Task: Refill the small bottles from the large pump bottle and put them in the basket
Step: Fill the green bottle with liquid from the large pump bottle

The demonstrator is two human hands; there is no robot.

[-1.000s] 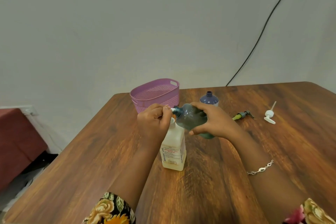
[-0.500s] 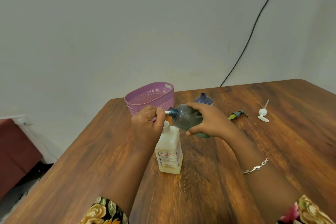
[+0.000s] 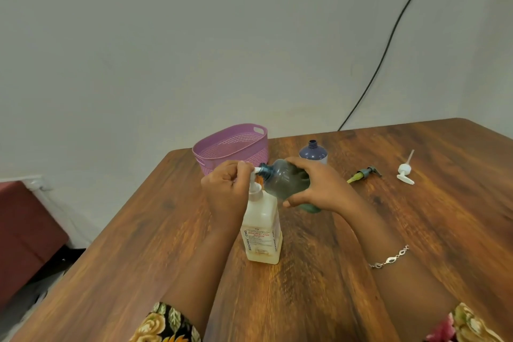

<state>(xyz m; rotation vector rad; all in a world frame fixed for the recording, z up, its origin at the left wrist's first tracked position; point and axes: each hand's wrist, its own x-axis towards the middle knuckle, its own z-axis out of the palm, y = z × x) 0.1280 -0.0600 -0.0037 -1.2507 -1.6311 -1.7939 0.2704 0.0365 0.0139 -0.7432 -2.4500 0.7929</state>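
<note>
A large cream pump bottle [image 3: 262,233] stands upright on the wooden table [image 3: 416,230]. My left hand [image 3: 227,189] is closed over its white pump head, with the nozzle poking out to the right. My right hand [image 3: 319,186] grips a small teal see-through bottle [image 3: 286,182], tipped on its side so its open neck meets the nozzle. Behind them a small dark blue bottle [image 3: 313,151] stands uncapped. A purple perforated basket [image 3: 233,147] sits at the far edge of the table; I see nothing inside it.
Two loose pump tops lie at the right of the table, one dark with a yellow-green tube [image 3: 363,175], one white [image 3: 405,172]. A black cable [image 3: 388,44] runs down the wall. A dark red seat [image 3: 25,230] is left of the table.
The hands and both bottles keep the same pose. Only the camera's view has shifted slightly.
</note>
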